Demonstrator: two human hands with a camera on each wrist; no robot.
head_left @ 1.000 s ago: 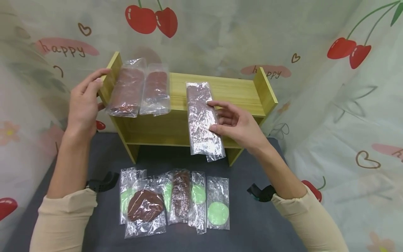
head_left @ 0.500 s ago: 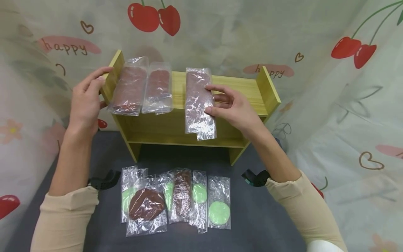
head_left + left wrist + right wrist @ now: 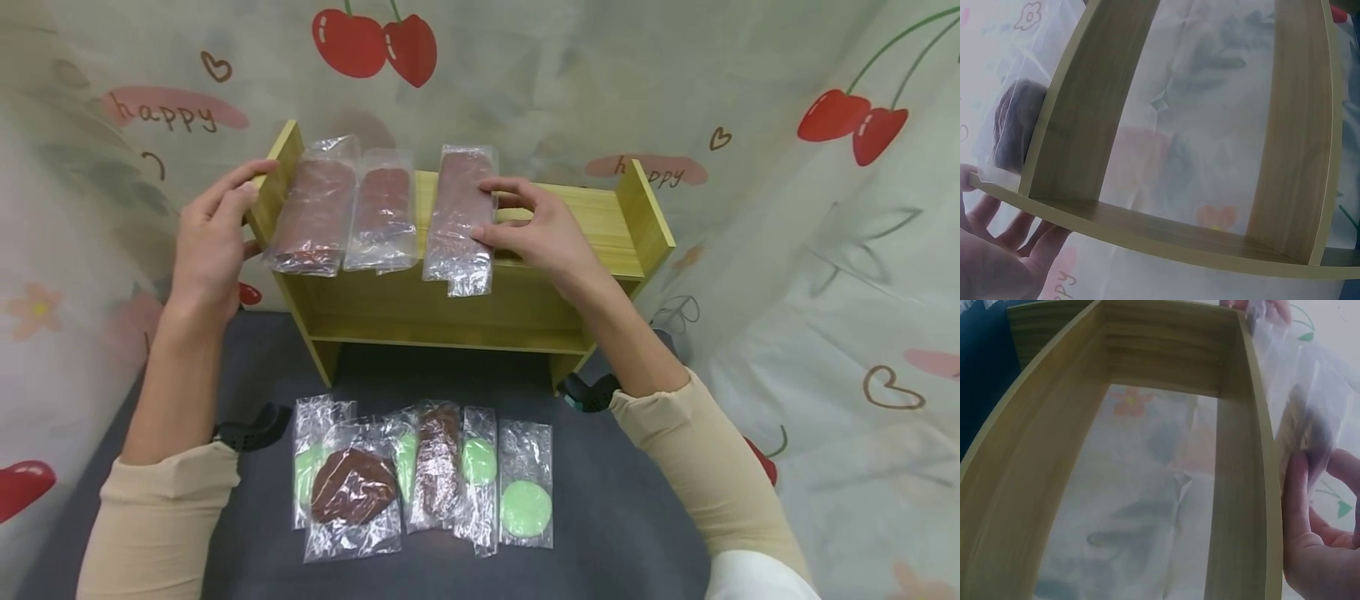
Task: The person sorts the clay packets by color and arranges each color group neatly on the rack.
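Observation:
A low wooden shelf [image 3: 570, 221] stands on a dark table. Two clear packets of brown slices [image 3: 311, 217] [image 3: 382, 212] lie across its top board at the left. A third brown packet [image 3: 457, 221] lies beside them, its front end overhanging the board's edge. My right hand [image 3: 491, 212] pinches this packet's right edge with thumb and fingers; the right wrist view shows the pinch on the crinkled plastic [image 3: 1300, 425]. My left hand [image 3: 240, 208] rests against the outside of the shelf's left side panel [image 3: 1085, 112], fingers fairly straight, holding nothing else.
Several clear packets lie on the grey tabletop [image 3: 622, 500] in front of the shelf: green discs [image 3: 525, 504], a brown round [image 3: 352, 487], a brown strip [image 3: 438, 467]. A cherry-print curtain [image 3: 525, 75] closes in the back and sides. The shelf's lower compartment holds nothing.
My right hand has raised the third brown packet from the shelf's front onto the top board and shifted it left toward the other two. The left hand has stayed on the side panel.

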